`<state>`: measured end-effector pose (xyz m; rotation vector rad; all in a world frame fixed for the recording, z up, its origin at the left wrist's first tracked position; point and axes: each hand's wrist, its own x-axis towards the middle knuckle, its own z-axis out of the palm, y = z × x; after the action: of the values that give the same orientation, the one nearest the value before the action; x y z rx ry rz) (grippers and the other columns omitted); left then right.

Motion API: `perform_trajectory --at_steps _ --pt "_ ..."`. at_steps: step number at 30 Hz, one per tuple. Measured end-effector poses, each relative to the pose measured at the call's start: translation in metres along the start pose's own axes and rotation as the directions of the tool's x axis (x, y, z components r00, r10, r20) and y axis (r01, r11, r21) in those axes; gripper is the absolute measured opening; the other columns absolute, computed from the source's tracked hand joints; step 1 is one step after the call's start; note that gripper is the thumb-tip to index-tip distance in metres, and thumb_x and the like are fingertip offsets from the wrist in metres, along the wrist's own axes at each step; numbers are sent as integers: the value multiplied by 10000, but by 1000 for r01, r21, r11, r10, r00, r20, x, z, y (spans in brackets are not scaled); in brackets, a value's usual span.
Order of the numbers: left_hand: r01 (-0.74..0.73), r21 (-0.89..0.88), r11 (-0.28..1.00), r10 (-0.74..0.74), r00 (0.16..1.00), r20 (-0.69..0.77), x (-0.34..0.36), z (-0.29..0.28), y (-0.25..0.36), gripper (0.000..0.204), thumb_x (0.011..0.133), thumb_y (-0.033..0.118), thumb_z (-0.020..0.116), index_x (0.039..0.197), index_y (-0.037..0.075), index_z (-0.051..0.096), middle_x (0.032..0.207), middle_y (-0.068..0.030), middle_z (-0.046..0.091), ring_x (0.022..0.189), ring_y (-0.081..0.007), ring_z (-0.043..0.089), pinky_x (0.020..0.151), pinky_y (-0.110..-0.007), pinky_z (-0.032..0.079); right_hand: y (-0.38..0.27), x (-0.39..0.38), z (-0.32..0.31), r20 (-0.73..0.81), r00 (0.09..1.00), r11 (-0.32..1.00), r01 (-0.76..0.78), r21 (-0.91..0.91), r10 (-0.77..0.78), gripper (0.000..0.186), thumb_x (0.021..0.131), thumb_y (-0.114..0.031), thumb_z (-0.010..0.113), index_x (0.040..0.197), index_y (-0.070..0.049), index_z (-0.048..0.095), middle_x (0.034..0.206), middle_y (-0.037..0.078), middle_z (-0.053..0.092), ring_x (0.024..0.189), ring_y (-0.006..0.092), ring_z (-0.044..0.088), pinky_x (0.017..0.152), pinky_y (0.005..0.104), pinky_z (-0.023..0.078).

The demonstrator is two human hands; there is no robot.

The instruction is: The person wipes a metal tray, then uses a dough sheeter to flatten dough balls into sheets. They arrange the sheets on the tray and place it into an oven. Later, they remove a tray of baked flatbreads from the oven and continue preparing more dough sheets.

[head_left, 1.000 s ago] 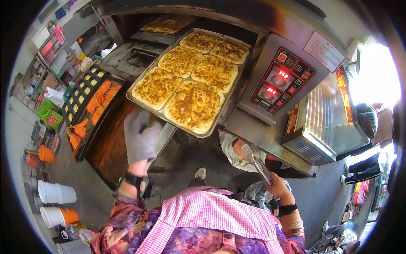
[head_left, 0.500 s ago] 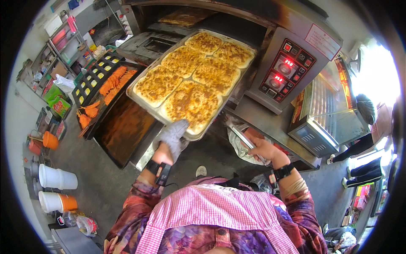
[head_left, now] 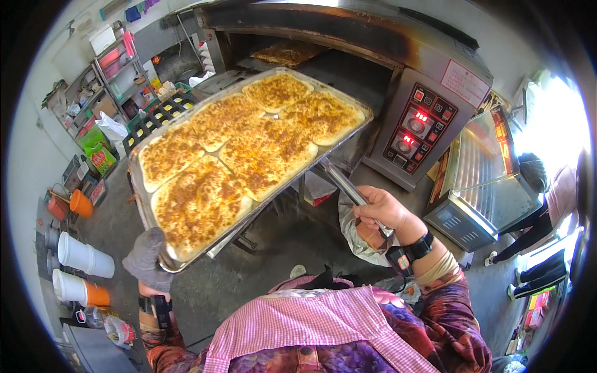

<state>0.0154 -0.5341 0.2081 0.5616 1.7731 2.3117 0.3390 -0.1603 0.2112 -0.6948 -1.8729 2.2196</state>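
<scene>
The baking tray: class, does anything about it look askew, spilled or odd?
The tray looks askew, slanting across the oven front, one corner in the gloved left hand; tongs in the right hand are at its side edge. Its six flatbreads lie inside; no spill shows.

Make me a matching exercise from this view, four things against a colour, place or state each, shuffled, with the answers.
1. baking tray
2. metal tongs
3. oven control panel
4. checked apron

A. pink and white
B. held in the right hand
C. lit with red digits
D. corner gripped by the gloved left hand

Pairs: 1-D, 2-B, 3-C, 4-A
</scene>
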Motion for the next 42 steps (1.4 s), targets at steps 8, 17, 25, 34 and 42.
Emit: perform_trajectory --at_steps 8,17,25,34,42 --pt "-133 -63 989 134 991 17 32 28 74 446 781 231 749 1096 -35 579 1010 -94 637 881 -224 632 767 -357 520 -108 -62 14 -130 979 982 140 -124 -156 399 827 11 575 1216 26 486 693 9 538 445 54 452 397 200 366" --pt "53 445 894 -278 845 458 173 124 99 427 827 267 685 1120 -11 544 1011 -104 625 835 -234 621 758 -365 505 -163 -121 -14 -460 856 971 180 -160 -235 294 815 -45 622 1085 21 526 676 27 543 425 63 456 370 200 341" --pt "-840 476 261 -797 90 597 331 371 70 413 868 299 628 1141 11 513 1011 -112 614 794 -243 612 750 -372 491 -200 -124 -59 -687 675 962 165 -216 -270 80 859 -43 558 921 -12 519 593 0 466 447 63 430 381 206 321" --pt "-397 147 906 290 835 467 233 349 -169 383 876 292 603 1129 16 518 1008 -117 615 795 -248 611 753 -376 489 -112 -131 -102 -797 579 979 7 -205 -171 337 819 -74 605 1148 -29 542 725 25 551 463 53 445 391 192 335" --pt "495 414 764 -636 684 357 152 272 -390 354 874 274 590 1110 16 533 1004 -121 621 807 -251 612 759 -379 490 59 -147 -78 -815 490 936 -6 352 309 211 826 -82 594 1026 -29 552 686 21 526 476 84 455 409 224 372"
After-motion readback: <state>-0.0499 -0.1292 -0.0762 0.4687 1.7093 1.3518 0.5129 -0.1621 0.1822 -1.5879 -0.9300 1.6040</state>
